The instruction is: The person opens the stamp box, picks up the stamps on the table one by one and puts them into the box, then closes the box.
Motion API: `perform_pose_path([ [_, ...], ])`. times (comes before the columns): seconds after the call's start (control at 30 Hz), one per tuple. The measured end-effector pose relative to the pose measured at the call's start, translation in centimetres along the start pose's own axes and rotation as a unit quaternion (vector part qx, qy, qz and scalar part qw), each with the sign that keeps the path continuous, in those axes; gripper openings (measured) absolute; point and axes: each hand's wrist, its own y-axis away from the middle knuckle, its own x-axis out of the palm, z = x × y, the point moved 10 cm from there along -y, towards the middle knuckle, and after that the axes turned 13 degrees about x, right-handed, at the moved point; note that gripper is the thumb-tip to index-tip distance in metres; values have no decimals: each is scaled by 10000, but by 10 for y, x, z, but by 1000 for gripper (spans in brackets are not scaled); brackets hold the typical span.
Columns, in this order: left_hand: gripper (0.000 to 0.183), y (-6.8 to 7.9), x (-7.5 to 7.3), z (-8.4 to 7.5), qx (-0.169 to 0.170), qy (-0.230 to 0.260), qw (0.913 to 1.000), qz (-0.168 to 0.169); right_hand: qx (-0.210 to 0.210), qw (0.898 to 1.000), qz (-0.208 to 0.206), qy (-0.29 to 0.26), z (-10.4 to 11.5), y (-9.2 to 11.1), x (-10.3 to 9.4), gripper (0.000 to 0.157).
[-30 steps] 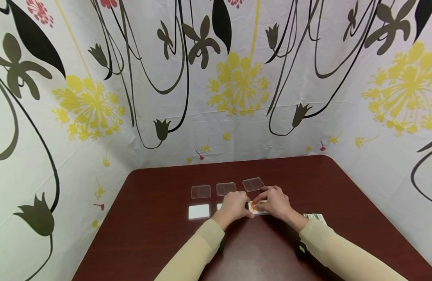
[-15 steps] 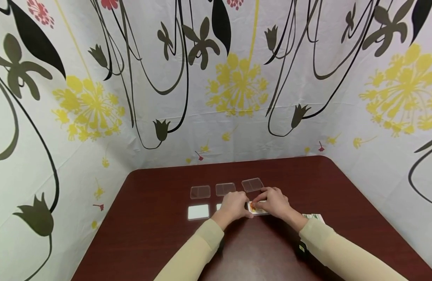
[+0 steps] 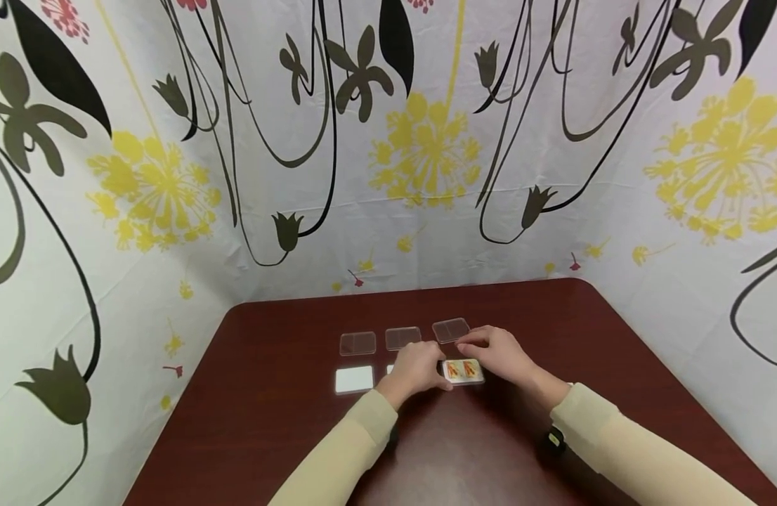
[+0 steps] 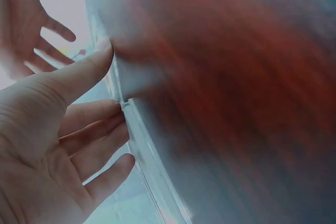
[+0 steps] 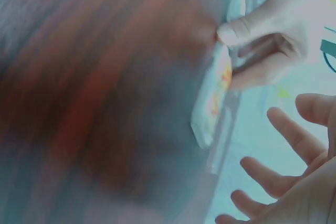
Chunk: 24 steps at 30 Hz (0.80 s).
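A small flat case (image 3: 463, 371) lies near the middle of the table, with two orange-and-yellow pictures side by side on its white face. My left hand (image 3: 416, 369) pinches the left end of this case, thumb on the near edge and fingertips on the far edge, as the right wrist view shows. Just off the case's right end, my right hand (image 3: 499, 351) hovers with fingers spread and nothing in them. Under and beside the left hand, a white-faced case is mostly covered. Another white-faced case (image 3: 354, 379) lies farther left.
Three clear plastic lids lie in a row behind the cases: a left lid (image 3: 357, 344), a middle lid (image 3: 403, 338) and a slightly turned right lid (image 3: 451, 330). The dark red table (image 3: 287, 436) meets a flower-patterned cloth (image 3: 376, 246) at the back.
My right hand has lifted off the pictured case and moved right, its fingers loosened, so both pictures now show. The green-and-white cards on the right are now hidden behind the right arm. The left hand stays.
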Motion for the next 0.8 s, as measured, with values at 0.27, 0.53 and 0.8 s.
perform_pose_path([
  [0.27,69,6,-10,8,189,1087,9939,-88,-63,9992,109,370,-5,8,-41,39],
  [0.53,67,29,-33,18,175,1501,9884,-124,39,9957,295,874,-28,25,-71,47],
  [0.8,66,53,-31,36,56,1223,9925,-62,182,9925,594,1052,-61,47,-75,54],
])
